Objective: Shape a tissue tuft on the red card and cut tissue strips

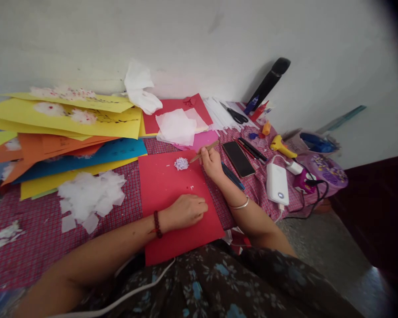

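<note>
One red sheet (162, 185), lying on the table (132, 194): bearing one pale tuft (181, 164) near its upper edge, with a few tiny scraps scattering beside and below.

Two hands. The right hand (212, 162): fingers closing on a brown stick (212, 145), its lower tip pointing at the tuft's right side. The left hand (187, 210): resting palm down lower on the sheet, fingers folding into a loose fist, showing nothing gripped.

Stage, by judgement: early on this sheet. Done: a single tuft, seemingly in place; whether it is sticking down, cannot tell. Left: by comparison, the yellow sheets (112, 128) are carrying larger tufts with red dots and dark branch lines; the red one is showing no such lines, so is appearing unfinished. Stock remaining: one heap of white squares (89, 198) at the left; one stack of tissue (176, 127) beyond the sheet.

Hidden or unclear: the left palm and anything lying beneath it; contact between stick and tuft; the tuft's make-up, too small to read. The left forearm is covering part of the sheet's left edge. Orange sheets (53, 145) are partly covering a blue one (119, 152); the picture's left edge is cutting off the pile.
</note>
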### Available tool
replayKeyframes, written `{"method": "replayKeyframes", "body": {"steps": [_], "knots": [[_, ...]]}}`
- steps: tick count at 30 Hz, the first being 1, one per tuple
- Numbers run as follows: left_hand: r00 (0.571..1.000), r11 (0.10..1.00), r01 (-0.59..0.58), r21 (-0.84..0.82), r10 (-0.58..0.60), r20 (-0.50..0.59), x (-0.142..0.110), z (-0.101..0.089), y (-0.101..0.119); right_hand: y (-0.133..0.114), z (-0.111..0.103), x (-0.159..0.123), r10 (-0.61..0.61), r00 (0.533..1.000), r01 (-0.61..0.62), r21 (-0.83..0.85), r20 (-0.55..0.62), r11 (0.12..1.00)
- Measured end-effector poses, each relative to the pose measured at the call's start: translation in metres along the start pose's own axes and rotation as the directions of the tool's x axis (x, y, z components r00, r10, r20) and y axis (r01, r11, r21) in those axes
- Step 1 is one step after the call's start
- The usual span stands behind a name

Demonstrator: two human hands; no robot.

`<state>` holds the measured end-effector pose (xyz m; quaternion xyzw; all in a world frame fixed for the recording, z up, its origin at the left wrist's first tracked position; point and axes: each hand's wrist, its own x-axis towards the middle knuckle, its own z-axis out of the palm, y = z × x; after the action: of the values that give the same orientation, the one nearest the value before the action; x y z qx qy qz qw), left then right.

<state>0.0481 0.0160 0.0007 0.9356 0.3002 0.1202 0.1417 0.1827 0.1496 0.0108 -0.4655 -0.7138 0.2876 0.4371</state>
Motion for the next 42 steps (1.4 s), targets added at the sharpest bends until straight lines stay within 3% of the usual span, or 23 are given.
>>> {"method": "replayKeyframes", "body": {"steps": [36, 42], "knots": [[1.0, 1.0, 0.014, -0.003, -0.014, 0.009, 0.001, -0.001, 0.001, -0.005, -0.001, -0.001, 0.009, 1.0, -0.008, 0.065, -0.015, 0.998], [1.0, 1.0, 0.008, -0.014, -0.007, 0.01, 0.001, 0.001, 0.0, -0.01, 0.001, -0.007, -0.004, 0.997, -0.002, 0.074, 0.076, 0.997]]}}
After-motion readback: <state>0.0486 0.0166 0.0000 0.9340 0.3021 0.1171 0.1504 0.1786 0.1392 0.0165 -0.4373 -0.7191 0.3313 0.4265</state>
